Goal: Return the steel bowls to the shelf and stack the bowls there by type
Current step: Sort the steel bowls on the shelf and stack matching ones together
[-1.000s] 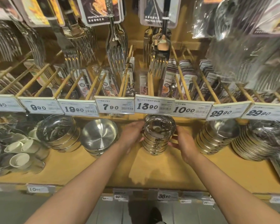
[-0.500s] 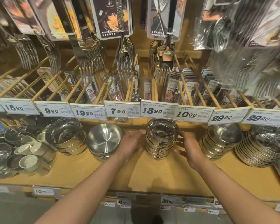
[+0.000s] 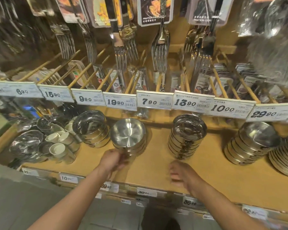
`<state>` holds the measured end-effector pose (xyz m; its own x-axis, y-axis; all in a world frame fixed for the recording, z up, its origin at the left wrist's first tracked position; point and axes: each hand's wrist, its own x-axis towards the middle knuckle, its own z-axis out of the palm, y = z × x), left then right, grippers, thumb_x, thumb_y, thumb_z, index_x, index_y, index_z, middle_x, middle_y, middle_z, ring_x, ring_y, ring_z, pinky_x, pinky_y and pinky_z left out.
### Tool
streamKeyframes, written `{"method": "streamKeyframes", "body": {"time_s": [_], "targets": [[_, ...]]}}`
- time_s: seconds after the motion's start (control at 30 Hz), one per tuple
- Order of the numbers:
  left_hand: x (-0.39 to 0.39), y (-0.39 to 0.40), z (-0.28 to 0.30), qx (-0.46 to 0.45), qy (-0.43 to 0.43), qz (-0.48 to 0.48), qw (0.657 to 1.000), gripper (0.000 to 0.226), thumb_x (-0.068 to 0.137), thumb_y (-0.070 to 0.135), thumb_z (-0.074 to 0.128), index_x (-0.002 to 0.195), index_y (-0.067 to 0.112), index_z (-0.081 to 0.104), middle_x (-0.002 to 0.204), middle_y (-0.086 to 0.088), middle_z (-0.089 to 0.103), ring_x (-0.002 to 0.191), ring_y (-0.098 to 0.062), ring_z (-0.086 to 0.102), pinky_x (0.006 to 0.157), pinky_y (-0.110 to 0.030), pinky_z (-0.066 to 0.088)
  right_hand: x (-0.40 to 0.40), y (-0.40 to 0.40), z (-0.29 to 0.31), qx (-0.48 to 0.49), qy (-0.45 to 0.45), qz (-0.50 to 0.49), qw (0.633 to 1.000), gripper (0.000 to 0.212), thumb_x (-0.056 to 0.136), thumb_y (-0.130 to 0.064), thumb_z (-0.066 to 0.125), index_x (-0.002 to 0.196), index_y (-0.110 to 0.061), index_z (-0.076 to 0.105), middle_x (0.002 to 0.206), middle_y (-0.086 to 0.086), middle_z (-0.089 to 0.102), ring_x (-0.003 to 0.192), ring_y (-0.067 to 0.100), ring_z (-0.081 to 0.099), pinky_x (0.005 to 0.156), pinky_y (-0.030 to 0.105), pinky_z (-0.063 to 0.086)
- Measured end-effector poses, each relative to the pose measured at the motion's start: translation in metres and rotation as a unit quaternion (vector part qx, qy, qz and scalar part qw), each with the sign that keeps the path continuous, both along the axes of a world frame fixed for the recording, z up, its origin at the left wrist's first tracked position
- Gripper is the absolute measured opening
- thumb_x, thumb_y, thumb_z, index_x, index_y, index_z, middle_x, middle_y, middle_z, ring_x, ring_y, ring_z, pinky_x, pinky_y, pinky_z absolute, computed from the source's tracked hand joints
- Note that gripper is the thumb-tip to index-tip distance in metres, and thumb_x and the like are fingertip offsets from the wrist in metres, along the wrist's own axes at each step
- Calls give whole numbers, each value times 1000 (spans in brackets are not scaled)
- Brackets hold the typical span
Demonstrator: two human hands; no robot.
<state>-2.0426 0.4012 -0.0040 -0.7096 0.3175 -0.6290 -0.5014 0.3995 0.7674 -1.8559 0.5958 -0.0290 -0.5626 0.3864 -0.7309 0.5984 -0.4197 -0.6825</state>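
Note:
A tall stack of small shiny steel bowls stands mid-shelf, free of both hands. Left of it sits a short stack of brushed steel bowls. My left hand is at the front rim of that short stack, fingers curled and blurred, so any grip is unclear. My right hand hovers in front of and below the tall stack, fingers apart and holding nothing. Another stack of polished bowls sits further left, and a leaning stack of steel bowls stands to the right.
The wooden shelf has bare board between the stacks. Small cups and lidded dishes crowd the left end, and flat steel plates the right end. Price tags and hanging forks overhang the bowls.
Both hands have let go of the tall stack. My left hand moved left to the brushed bowl stack, my right hand pulled back toward the shelf's front edge. The view shifted left.

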Motion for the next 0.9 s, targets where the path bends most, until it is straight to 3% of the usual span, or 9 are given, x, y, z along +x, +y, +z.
{"method": "streamKeyframes", "body": {"time_s": [0.1,0.17,0.23,0.3,0.4,0.53,0.77,0.83,0.9], "targets": [[-32,-12,-9,-4,40,105,994,25,102,11,47,116,3,66,95,-17,69,81,-25,62,68,-35,52,-38,-13,-3,18,57,37,998,24,102,-38,51,121,-23,55,124,7,59,108,21,61,73,32,60],[-49,-12,-14,9,41,98,994,31,105,21,44,130,13,60,116,-11,64,101,-23,60,83,-40,55,-68,-17,-3,25,98,24,995,38,104,-39,47,140,-25,47,139,1,50,120,20,55,79,33,60],[-57,-8,-18,32,30,56,997,30,106,33,39,125,31,63,127,5,63,116,-19,57,92,-42,55,-95,-21,-1,25,112,-8,993,50,105,-41,46,152,-27,37,151,-3,42,129,20,47,84,37,58],[-62,-3,-25,47,17,29,998,36,106,41,34,107,44,70,115,17,72,110,-11,63,91,-42,56,-115,-24,0,28,115,-34,992,53,105,-43,46,155,-31,34,157,-6,37,134,19,43,92,43,57],[-66,0,-38,64,8,14,998,47,106,45,31,89,59,73,97,27,75,90,0,72,80,-36,59,-129,-25,-5,17,128,-50,990,50,105,-43,45,153,-31,39,157,-8,39,138,18,44,102,47,52],[-66,2,-45,98,-5,5,995,46,105,42,33,91,57,74,100,27,75,88,3,73,66,-28,60,-133,-25,-9,0,142,-59,988,42,106,-41,45,145,-28,50,145,-1,55,131,18,53,104,45,52],[-63,10,-48,103,1,-30,994,41,101,47,35,90,60,72,99,27,75,88,4,73,72,-31,62,-115,-29,5,-1,187,-71,980,40,107,-38,40,145,-27,48,149,0,51,137,21,47,112,54,41],[-59,13,-43,103,0,-34,994,38,101,46,39,90,57,73,98,24,76,88,2,73,78,-35,64,-113,-29,13,-17,186,-79,979,32,108,-36,39,137,-30,52,145,-1,54,134,20,49,111,51,41],[-58,14,-42,100,16,-34,994,37,103,43,40,91,53,74,96,22,77,87,-4,75,83,-38,64,-110,-28,15,-15,167,-84,982,37,108,-36,39,144,-27,48,149,-4,48,137,21,46,111,50,41]]}}
